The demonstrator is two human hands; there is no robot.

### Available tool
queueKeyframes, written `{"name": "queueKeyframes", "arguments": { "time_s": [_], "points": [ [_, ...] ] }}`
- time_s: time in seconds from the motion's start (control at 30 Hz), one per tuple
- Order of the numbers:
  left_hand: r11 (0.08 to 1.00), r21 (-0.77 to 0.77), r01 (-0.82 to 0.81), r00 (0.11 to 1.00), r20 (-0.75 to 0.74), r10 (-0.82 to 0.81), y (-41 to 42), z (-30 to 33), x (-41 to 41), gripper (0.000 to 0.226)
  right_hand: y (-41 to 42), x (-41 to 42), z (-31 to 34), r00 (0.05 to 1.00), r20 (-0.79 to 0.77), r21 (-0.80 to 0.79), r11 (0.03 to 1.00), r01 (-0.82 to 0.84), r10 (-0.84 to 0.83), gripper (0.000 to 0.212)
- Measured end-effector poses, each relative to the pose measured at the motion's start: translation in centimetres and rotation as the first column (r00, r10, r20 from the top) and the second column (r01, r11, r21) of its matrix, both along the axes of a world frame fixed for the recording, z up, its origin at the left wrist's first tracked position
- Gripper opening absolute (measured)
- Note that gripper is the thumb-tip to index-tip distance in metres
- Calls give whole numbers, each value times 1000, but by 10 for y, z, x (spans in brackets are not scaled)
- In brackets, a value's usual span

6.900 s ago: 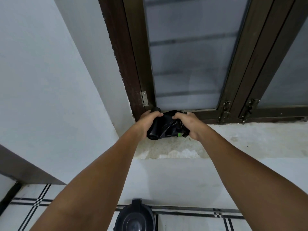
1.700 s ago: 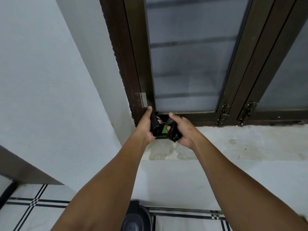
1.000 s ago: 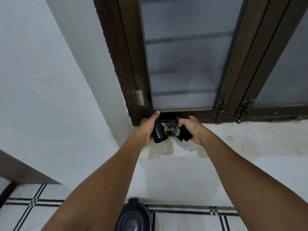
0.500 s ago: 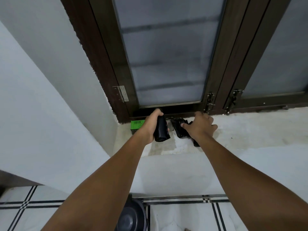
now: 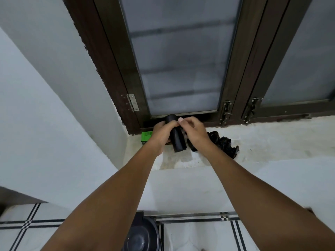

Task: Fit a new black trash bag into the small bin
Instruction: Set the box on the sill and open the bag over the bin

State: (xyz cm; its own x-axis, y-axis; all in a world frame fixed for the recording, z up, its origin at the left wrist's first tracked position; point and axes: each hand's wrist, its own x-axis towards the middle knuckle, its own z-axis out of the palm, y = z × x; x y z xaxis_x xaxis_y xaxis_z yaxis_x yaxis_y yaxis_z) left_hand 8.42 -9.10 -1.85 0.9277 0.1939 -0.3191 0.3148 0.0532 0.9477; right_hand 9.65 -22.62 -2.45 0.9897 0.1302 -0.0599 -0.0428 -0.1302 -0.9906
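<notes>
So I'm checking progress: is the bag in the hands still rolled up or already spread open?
Still rolled up: the black bag roll is a tight cylinder in the left hand, with the right hand picking at its top end.

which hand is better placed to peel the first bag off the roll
Right, likely. The left hand is wrapped around the black roll, holding it above the sill, while the right hand has its fingertips on the roll's upper part, free to pinch a loose edge.

I count one black bag roll (image 5: 176,136), one crumpled black wrapper (image 5: 222,143), one green label (image 5: 147,135), one bin (image 5: 142,236), and my two hands.
</notes>
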Motion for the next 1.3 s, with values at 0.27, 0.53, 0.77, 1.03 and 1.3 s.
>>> {"name": "queueKeyframes", "arguments": {
  "time_s": [0.27,0.53,0.77,1.03,1.3],
  "points": [
    [981,-188,-53,998,-37,46,28,13,-3,30,13,0,6,924,-302,235,958,-165,233,33],
    [948,214,-234,972,85,220,47,7,-2,14,9,9,1,940,-339,316,944,92,22,30],
    [88,976,200,942,-167,-292,72,-24,-9,66,1,19,-17,941,-249,73,965,252,-227,23],
    [127,960,248,943,-210,-257,71,-33,-9,55,4,29,-18,932,-62,-119,930,348,-357,7],
    [271,949,160,969,-100,-225,80,-21,-15,52,3,21,-11,951,78,-218,926,309,-299,25]
  ]
}}
